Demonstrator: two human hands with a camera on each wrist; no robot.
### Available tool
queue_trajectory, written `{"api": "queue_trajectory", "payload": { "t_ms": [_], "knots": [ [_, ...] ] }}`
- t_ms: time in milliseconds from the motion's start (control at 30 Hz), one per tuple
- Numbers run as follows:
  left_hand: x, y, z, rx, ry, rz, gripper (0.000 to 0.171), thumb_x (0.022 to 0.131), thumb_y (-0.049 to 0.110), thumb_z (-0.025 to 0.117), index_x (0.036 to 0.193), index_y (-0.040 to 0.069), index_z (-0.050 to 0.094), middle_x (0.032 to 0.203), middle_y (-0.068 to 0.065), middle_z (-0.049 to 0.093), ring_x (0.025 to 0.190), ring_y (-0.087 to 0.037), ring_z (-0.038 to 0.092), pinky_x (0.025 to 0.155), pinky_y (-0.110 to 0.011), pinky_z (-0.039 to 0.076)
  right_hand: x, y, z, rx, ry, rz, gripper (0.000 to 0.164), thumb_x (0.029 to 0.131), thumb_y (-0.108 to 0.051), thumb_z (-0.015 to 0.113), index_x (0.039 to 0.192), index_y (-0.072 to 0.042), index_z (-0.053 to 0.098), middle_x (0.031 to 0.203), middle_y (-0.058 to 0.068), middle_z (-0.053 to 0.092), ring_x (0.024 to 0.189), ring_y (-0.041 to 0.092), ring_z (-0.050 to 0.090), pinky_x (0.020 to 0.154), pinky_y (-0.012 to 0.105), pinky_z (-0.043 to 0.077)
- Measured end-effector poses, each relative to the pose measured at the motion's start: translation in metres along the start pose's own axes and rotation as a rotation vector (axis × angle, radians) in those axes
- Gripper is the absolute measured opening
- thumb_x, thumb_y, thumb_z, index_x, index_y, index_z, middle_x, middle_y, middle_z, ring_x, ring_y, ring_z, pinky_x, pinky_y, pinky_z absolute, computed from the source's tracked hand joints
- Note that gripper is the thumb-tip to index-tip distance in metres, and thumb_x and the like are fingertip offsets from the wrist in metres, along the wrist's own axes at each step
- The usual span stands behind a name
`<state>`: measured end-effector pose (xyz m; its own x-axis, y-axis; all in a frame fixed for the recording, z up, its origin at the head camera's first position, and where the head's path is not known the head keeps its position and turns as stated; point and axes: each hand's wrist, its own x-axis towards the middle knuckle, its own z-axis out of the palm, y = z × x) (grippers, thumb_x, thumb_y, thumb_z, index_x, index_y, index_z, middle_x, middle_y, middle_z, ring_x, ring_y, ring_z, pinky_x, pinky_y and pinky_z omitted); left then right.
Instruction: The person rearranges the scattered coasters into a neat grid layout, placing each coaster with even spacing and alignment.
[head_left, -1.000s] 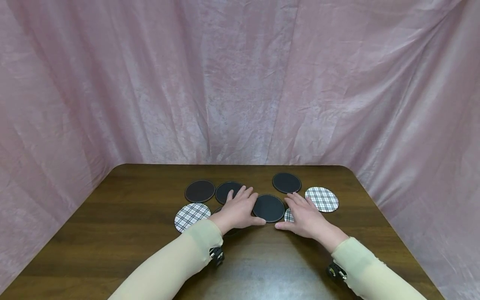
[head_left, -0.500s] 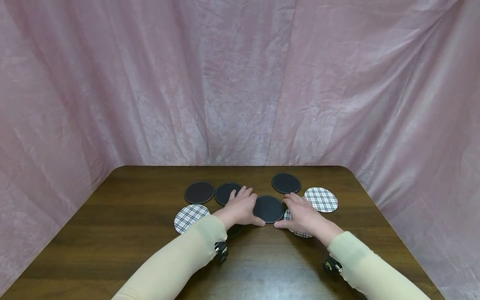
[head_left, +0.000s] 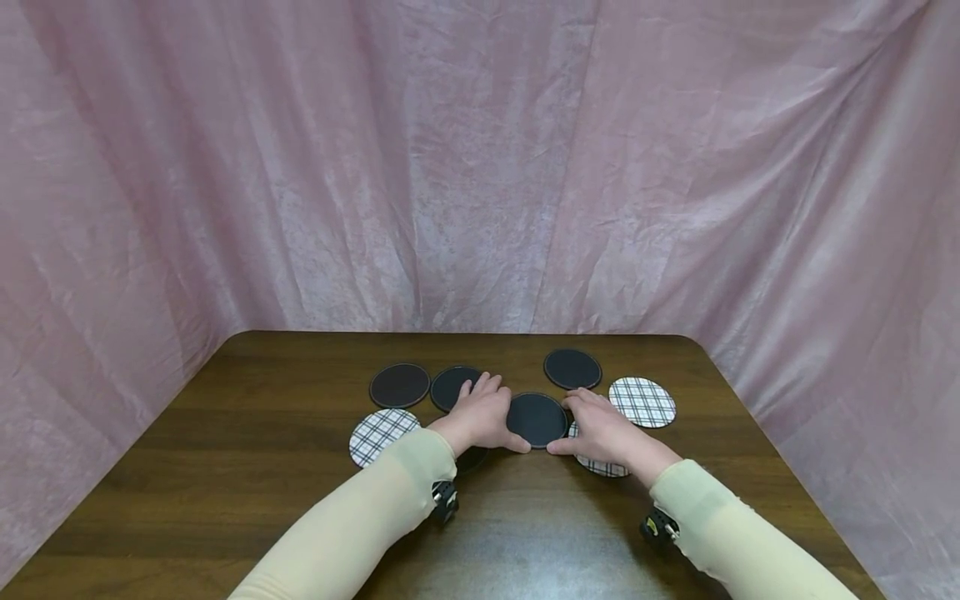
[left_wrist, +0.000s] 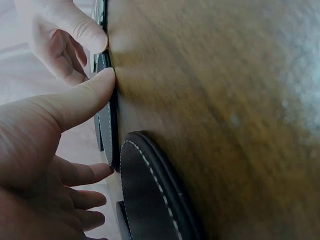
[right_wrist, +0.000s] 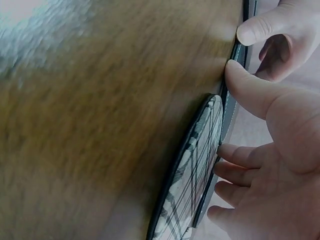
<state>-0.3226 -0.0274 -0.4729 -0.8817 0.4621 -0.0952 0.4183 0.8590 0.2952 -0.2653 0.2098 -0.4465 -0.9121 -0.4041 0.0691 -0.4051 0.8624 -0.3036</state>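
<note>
A round black coaster point(head_left: 537, 420) with a stitched rim lies flat on the table between both hands. My left hand point(head_left: 480, 417) holds its left side, thumb on the near edge and index finger farther back, as the left wrist view shows. From the right, my right hand point(head_left: 600, 427) holds the same coaster's edge with thumb and fingers. The two thumb tips nearly meet at the front. Partly under the right hand is a plaid coaster point(right_wrist: 197, 160). Another black coaster point(left_wrist: 150, 195) is beneath the left wrist, mostly hidden in the head view.
Two black coasters point(head_left: 400, 386) and a plaid coaster point(head_left: 382, 436) lie to the left. Farther back on the right are a black coaster point(head_left: 572, 368) and a plaid one point(head_left: 642, 402). Pink curtains point(head_left: 480, 167) surround the wooden table point(head_left: 247, 433).
Both hands have shifted slightly, the right one a little leftward, showing more of the plaid coaster beneath it. My left wrist has edged right. The black coaster stays nearly in place.
</note>
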Motion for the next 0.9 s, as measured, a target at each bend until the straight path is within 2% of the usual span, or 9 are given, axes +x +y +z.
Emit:
{"api": "queue_trajectory", "payload": {
  "t_ms": [133,200,233,267,467,733,900],
  "knots": [
    [-0.021,0.016,-0.018,0.015,-0.004,0.001,0.099,0.083,0.062,0.093,0.154,0.002,0.06,0.175,-0.021,0.037,0.167,-0.04,0.021,0.132,-0.063,0.017,0.0,0.006,0.005,0.015,0.002,-0.007,0.086,0.085,-0.059,0.092,0.134,0.008,0.069,0.142,0.023,0.064,0.138,0.044,0.058,0.112,0.065,0.046],
    [-0.035,0.024,-0.028,0.025,-0.002,0.005,0.095,0.084,0.06,0.093,0.152,0.002,0.062,0.173,-0.021,0.039,0.166,-0.039,0.024,0.132,-0.062,0.019,-0.006,-0.009,-0.007,0.027,-0.043,0.017,0.078,0.085,-0.045,0.096,0.134,0.009,0.068,0.146,0.026,0.062,0.141,0.046,0.056,0.116,0.061,0.045],
    [-0.041,0.029,-0.033,0.035,-0.004,0.006,0.093,0.085,0.058,0.093,0.151,0.002,0.062,0.173,-0.021,0.039,0.166,-0.039,0.025,0.132,-0.061,0.02,-0.007,-0.009,-0.008,0.029,-0.043,0.013,0.077,0.085,-0.045,0.096,0.133,0.008,0.069,0.147,0.027,0.061,0.142,0.046,0.054,0.116,0.062,0.045],
    [-0.042,0.029,-0.033,0.034,-0.002,0.011,0.092,0.085,0.058,0.093,0.15,0.001,0.063,0.173,-0.022,0.039,0.165,-0.04,0.025,0.132,-0.061,0.02,-0.01,-0.014,-0.012,0.041,-0.055,0.016,0.075,0.085,-0.042,0.097,0.133,0.008,0.069,0.149,0.028,0.059,0.144,0.047,0.053,0.118,0.059,0.044],
    [-0.049,0.03,-0.031,0.052,0.003,0.042,0.087,0.085,0.057,0.094,0.146,0.001,0.067,0.172,-0.021,0.041,0.165,-0.041,0.026,0.131,-0.062,0.02,-0.017,-0.017,-0.019,0.064,-0.098,0.019,0.071,0.085,-0.041,0.098,0.131,0.006,0.07,0.157,0.03,0.053,0.154,0.051,0.04,0.122,0.063,0.038],
    [-0.057,0.038,-0.031,0.084,-0.001,0.07,0.078,0.085,0.057,0.094,0.136,0.003,0.072,0.17,-0.02,0.044,0.164,-0.04,0.029,0.131,-0.061,0.023,-0.026,-0.013,-0.023,0.064,-0.079,-0.062,0.067,0.081,-0.038,0.1,0.124,0.005,0.072,0.148,0.029,0.058,0.138,0.047,0.057,0.113,0.059,0.048],
    [-0.06,0.04,-0.028,0.099,0.009,0.091,0.074,0.084,0.057,0.095,0.132,0.005,0.073,0.168,-0.019,0.047,0.163,-0.04,0.032,0.13,-0.061,0.025,-0.031,-0.012,-0.025,0.072,-0.086,-0.052,0.067,0.08,-0.038,0.101,0.124,0.004,0.072,0.149,0.029,0.058,0.141,0.048,0.054,0.114,0.06,0.047]
  ]
}}
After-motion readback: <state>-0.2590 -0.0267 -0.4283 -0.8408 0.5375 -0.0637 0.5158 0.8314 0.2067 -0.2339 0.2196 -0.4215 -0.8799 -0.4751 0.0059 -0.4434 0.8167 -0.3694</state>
